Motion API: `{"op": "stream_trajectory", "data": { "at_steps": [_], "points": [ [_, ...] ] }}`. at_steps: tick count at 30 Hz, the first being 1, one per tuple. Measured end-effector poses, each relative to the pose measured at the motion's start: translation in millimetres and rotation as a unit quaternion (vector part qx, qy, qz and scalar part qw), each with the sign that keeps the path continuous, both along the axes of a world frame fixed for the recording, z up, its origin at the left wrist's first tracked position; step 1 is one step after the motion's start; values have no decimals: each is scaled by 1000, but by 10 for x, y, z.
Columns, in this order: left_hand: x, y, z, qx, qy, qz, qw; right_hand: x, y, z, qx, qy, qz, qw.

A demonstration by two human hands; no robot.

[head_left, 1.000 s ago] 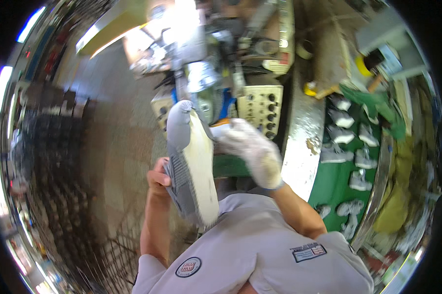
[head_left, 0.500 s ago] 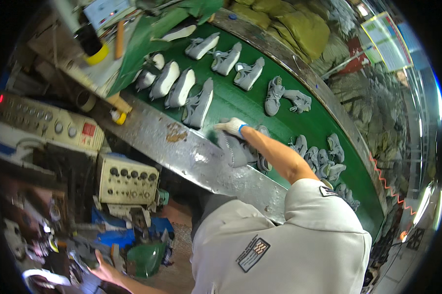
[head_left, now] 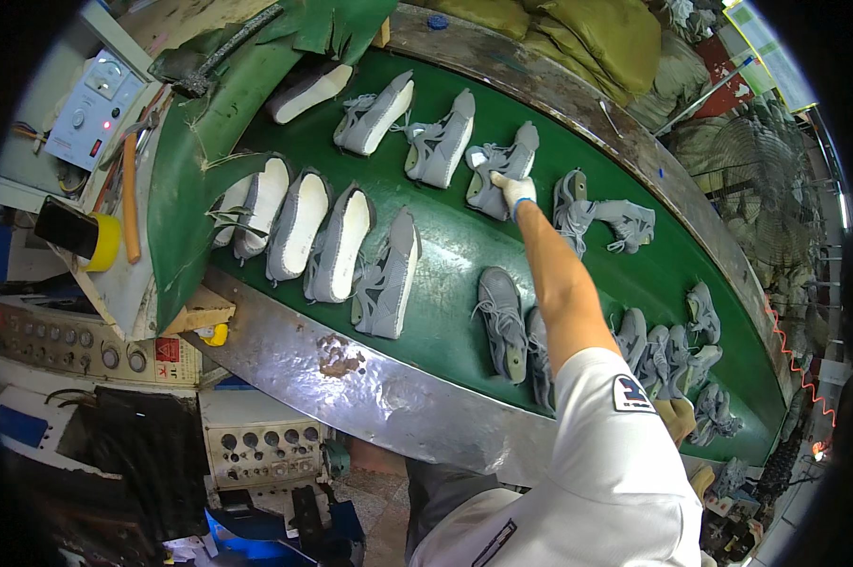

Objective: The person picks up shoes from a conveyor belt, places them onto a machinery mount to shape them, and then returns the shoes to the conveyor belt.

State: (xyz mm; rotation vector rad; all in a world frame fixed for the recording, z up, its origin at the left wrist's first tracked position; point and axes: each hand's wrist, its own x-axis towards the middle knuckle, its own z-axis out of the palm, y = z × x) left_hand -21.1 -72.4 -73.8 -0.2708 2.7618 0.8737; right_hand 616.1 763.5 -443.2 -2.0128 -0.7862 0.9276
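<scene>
My right hand (head_left: 517,191), in a pale glove, is closed on a grey lace-up shoe (head_left: 519,151) lying tilted on the green conveyor belt (head_left: 436,246). To its left lie two more grey shoes, one a tilted shoe (head_left: 443,142) with its pale sole edge showing. Nearer me, left of my forearm, a grey shoe (head_left: 502,321) stands on the belt beside another shoe (head_left: 540,354) that the arm partly hides. A pair of grey shoes (head_left: 578,213) sits just right of my hand. My left hand is out of view.
At left, several shoes show white soles (head_left: 299,227) by a green flap (head_left: 190,189). A metal ledge (head_left: 398,402) edges the belt on my side. Control boxes (head_left: 266,449) stand lower left; sacks (head_left: 597,42) lie beyond the far rail. More shoes (head_left: 672,354) lie right.
My right hand has let go of the shoe by the near ledge and reached across the belt to a farther one. My left hand has left the view. The head view has shifted.
</scene>
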Motion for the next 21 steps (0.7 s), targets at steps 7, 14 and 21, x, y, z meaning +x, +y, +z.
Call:
{"op": "stream_trajectory", "data": {
  "at_steps": [7, 14, 21],
  "points": [
    [87, 290, 48, -72, 144, -103, 981, -631, -1721, 1171, 53, 615, 144, 773],
    [216, 2054, -9, 333, -58, -252, 907, -2948, -3956, 2432, -112, 744, 259, 606],
    [-295, 1689, 160, 418, -244, -204, 851, -4797, -5171, 3128, -222, 594, 468, 615]
  ]
}}
